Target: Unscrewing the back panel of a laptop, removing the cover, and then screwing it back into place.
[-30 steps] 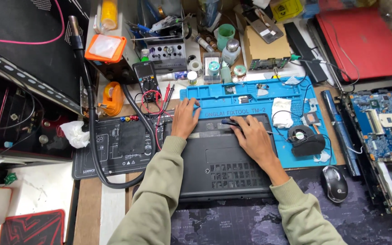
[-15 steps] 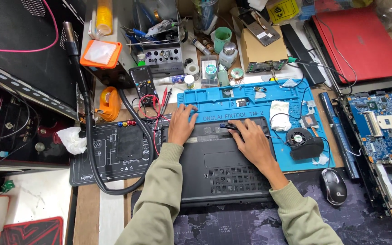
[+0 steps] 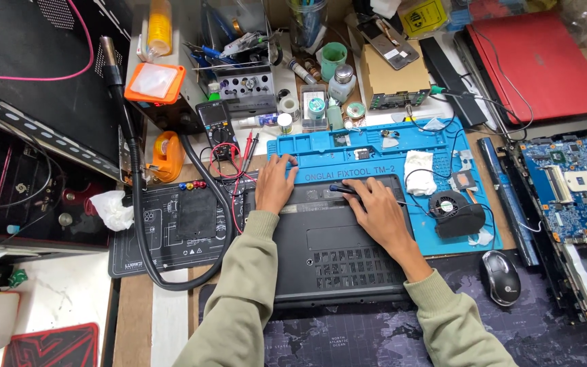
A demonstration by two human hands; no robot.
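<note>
A black laptop [image 3: 338, 255] lies bottom side up in front of me, its far edge on a blue work mat [image 3: 375, 153]. My left hand [image 3: 274, 185] rests flat on the laptop's far left corner, fingers spread toward the mat. My right hand [image 3: 375, 211] lies on the far edge of the laptop and pinches a thin black tool [image 3: 344, 189], its tip pointing left along that edge. Both arms wear olive sleeves.
A cooling fan [image 3: 451, 207] and a white cloth [image 3: 419, 171] lie on the mat's right side. A mouse [image 3: 503, 277], a blue circuit board [image 3: 572, 183] and a red laptop [image 3: 538, 61] are at the right. A multimeter [image 3: 215, 126], black mat [image 3: 171, 228] and hose [image 3: 137, 204] sit left.
Both hands stay on the laptop's far edge; the view has shifted slightly. The right hand's fingers have closed a little more around the thin tool.
</note>
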